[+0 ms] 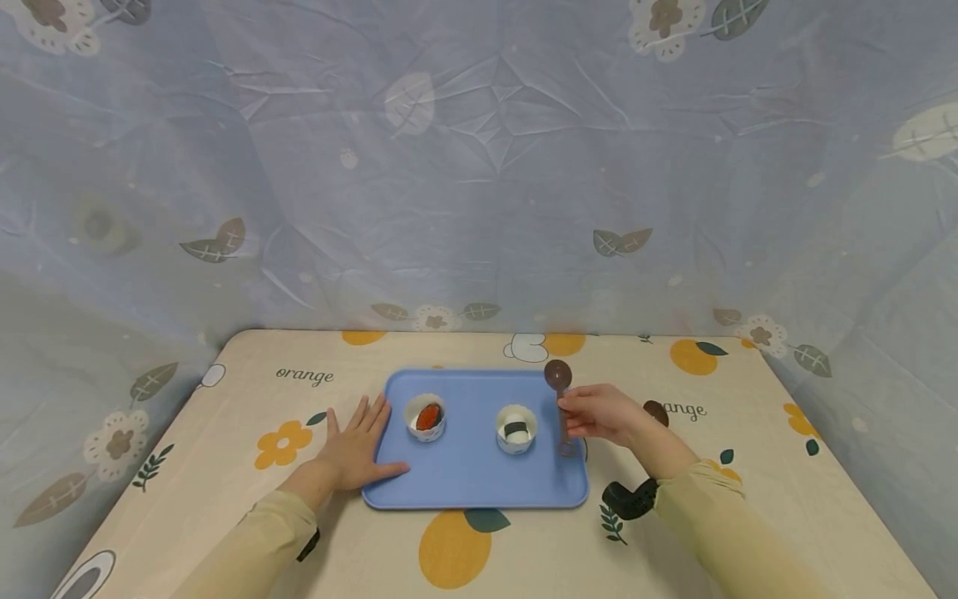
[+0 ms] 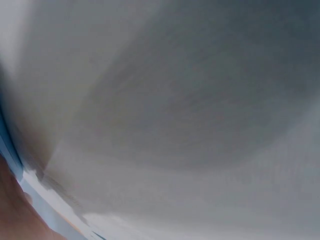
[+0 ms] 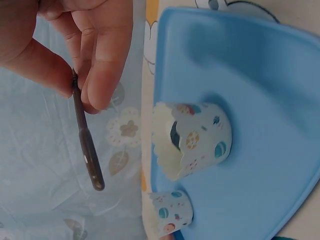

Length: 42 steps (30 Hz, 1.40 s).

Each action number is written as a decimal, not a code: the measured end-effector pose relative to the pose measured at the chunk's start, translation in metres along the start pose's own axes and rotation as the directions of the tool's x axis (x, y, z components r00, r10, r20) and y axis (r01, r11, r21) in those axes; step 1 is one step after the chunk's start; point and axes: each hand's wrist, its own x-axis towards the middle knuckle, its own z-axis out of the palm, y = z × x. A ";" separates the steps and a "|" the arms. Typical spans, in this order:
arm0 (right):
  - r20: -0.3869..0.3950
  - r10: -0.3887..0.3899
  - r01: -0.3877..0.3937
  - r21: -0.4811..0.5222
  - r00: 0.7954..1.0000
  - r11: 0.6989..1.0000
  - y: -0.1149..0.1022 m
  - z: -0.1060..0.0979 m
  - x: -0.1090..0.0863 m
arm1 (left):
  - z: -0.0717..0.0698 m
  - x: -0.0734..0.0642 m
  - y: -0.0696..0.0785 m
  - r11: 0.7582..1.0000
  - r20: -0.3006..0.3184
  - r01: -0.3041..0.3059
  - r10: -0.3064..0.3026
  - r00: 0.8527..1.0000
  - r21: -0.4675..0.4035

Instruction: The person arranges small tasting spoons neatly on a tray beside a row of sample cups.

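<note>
My right hand (image 1: 602, 412) pinches the handle of a brown measuring spoon (image 1: 558, 376) above the right side of a blue tray (image 1: 464, 487). In the right wrist view the spoon (image 3: 90, 157) shows nearly edge-on between thumb and fingers. My left hand (image 1: 355, 449), fingers spread, rests at the tray's left edge. On the tray stand two patterned paper cups: the left cup (image 1: 425, 434) holds a red and dark piece (image 1: 429, 417), the right cup (image 1: 516, 444) a white piece with a dark band (image 1: 516, 428). The left wrist view shows mostly blurred grey cloth.
The tray lies on a table covered by a cream cloth (image 1: 449, 549) printed with oranges and flowers. A dark brown rounded thing (image 1: 656, 412) shows partly behind my right wrist. A black device (image 1: 630, 499) sits by the right sleeve. Grey-blue patterned curtains (image 1: 479, 208) hang behind the table.
</note>
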 end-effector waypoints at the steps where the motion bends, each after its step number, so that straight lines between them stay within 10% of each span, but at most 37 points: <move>1: 0.003 -0.003 0.003 0.001 1.000 1.000 -0.001 0.001 0.000 | 0.000 0.000 0.000 1.000 -0.002 0.000 0.000 1.000 0.001; 42: 0.050 -0.043 0.038 0.100 0.998 0.994 -0.017 0.058 0.024 | -0.003 -0.002 0.002 0.999 -0.016 -0.009 0.010 1.000 0.054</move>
